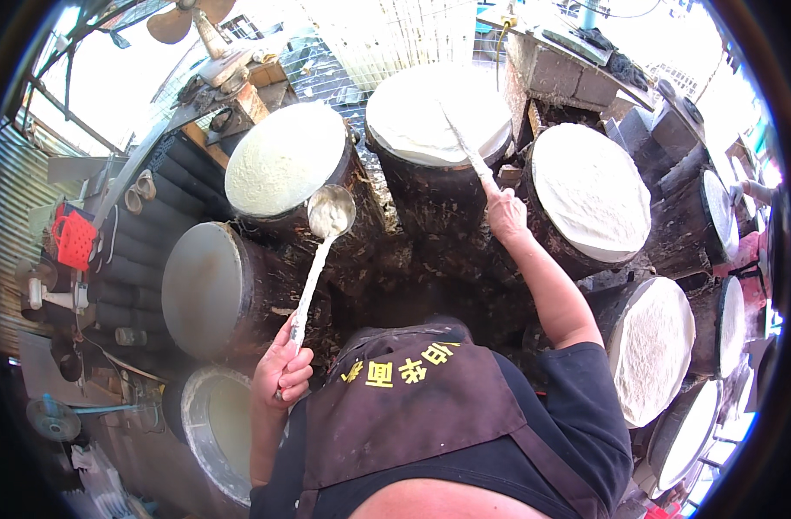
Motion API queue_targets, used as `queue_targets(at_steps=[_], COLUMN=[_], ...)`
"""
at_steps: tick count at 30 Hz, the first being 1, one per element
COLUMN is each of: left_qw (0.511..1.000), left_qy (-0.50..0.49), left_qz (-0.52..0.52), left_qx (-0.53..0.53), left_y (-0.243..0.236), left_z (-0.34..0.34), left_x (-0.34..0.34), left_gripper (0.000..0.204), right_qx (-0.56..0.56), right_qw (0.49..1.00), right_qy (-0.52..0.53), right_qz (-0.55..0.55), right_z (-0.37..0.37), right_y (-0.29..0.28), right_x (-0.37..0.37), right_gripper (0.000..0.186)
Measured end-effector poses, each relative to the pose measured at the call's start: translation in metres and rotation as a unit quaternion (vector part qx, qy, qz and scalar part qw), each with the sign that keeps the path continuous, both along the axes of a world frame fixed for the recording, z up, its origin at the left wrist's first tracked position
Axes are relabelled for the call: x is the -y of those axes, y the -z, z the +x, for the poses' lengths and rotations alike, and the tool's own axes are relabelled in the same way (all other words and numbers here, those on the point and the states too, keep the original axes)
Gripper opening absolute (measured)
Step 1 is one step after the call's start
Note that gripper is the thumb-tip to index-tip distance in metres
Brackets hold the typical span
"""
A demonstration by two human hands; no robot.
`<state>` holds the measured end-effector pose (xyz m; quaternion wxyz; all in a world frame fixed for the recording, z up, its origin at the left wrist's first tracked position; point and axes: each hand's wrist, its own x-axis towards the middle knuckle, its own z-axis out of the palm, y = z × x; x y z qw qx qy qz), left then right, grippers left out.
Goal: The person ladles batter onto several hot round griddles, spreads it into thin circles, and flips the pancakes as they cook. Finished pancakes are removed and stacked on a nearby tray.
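Note:
My left hand grips the batter-coated handle of a metal ladle, its bowl holding pale batter near the rim of the back-left round top, which is coated cream. My right hand is closed on a long, white-smeared flat spreader, whose far end lies over the white layer on the back-middle round top. Just right of that hand sits another white-coated top. All these tops stand on dark, crusted drums.
A bare grey top is at left, above an open pot of pale liquid. More coated drums curve round the right. Shelves hold red perforated plastic; a small fan is lower left, a cinder-block ledge behind.

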<state>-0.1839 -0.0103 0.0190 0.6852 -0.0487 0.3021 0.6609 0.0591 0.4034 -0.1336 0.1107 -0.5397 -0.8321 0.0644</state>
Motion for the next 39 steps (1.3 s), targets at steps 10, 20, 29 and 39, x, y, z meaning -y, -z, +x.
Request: queue_targets(at_steps=[10, 20, 29, 39], left_qw=[1.000, 0.999, 0.999, 0.998], left_qy=[0.006, 0.016, 0.033, 0.061], left_qz=[0.002, -0.009, 0.001, 0.010], left_qx=[-0.020, -0.032, -0.034, -0.015], left_y=[-0.006, -0.005, -0.007, -0.001], left_z=[-0.011, -0.020, -0.025, -0.027], left_x=[0.007, 0.006, 0.002, -0.009], left_gripper=[0.051, 0.050, 0.049, 0.049], right_qx=[-0.158, 0.022, -0.057, -0.466], right_qw=[0.983, 1.000, 0.994, 0.791], right_qy=[-0.056, -0.009, -0.048, -0.020], right_qz=[-0.081, 0.000, -0.081, -0.396], right_z=[-0.024, -0.020, -0.048, 0.000], right_y=[-0.025, -0.008, -0.034, -0.008], right_x=[-0.026, -0.013, -0.018, -0.020], right_gripper=[0.050, 0.064, 0.058, 0.066])
